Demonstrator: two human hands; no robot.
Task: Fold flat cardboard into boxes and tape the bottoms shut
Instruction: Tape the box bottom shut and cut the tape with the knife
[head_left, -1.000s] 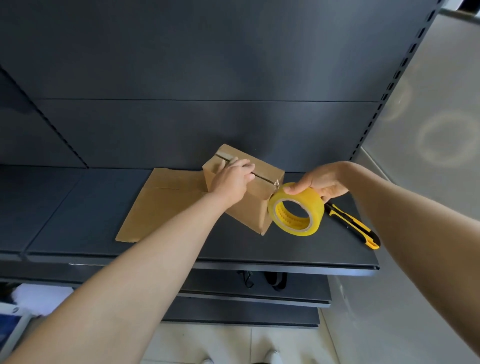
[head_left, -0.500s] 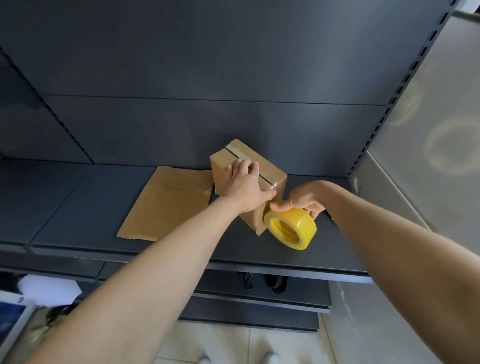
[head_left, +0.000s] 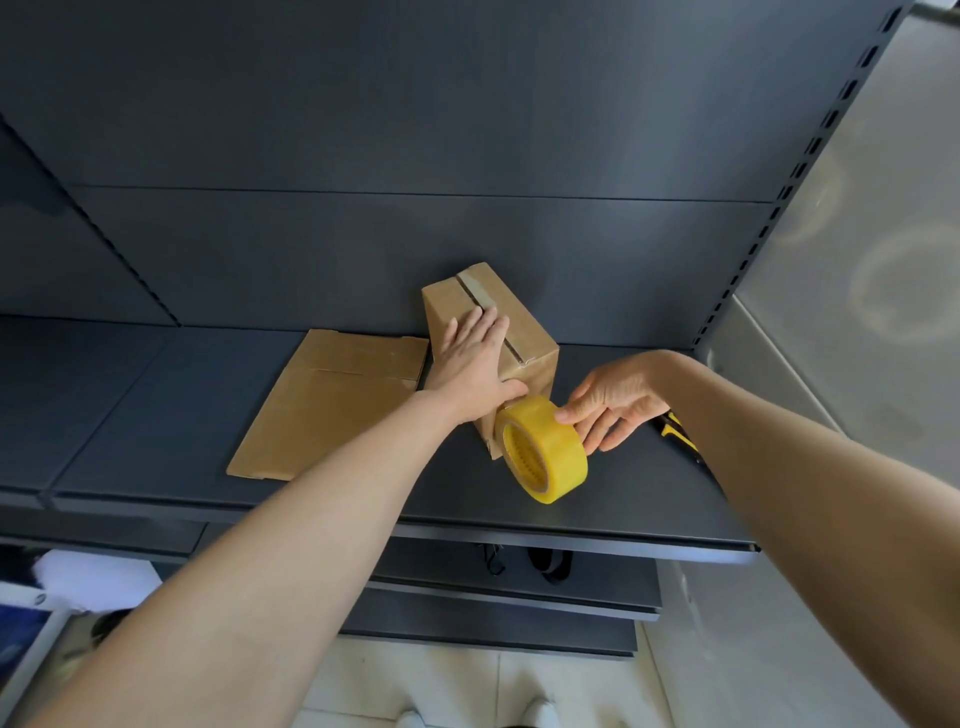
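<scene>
Shelf (head_left: 156, 415): dark metal, and it carries all the work. Its surface looks slick, so a hard tug on the tape could slide the box sideways or toward the front lip.

Flat cardboard (head_left: 332, 410): lies unfolded, touching the box's left side. If the box skids that way it could ride up onto the sheet and tilt.

Box (head_left: 519, 322): folded and standing near the back of the shelf, closed flaps facing up. It is probably empty, so only the pressing hand keeps it in place.

Left hand (head_left: 470, 364): the grip is apart, with the palm flat and fingers straight on the flaps and the thumb down the near face. If it eases off early, the flaps may spring open and the seam may gape under the tape.

Right hand (head_left: 613, 400): the grip is clamped on the tape roll, thumb and fingertips pinching its outer band. That is a shallow hold, and the roll could slip and drop off the front edge.

Tape roll (head_left: 556, 457): yellow, tilted, at the box's near lower corner. Pulled at an angle, the tape would wrinkle or run off the seam.

Knife (head_left: 675, 428): yellow and black, mostly hidden behind the right forearm, where the wrist could knock it in a blind reach.

Tape strip (head_left: 472, 291): runs along the seam. I cannot tell whether it still joins the roll; if it does, a loose strand could stick to itself.
</scene>
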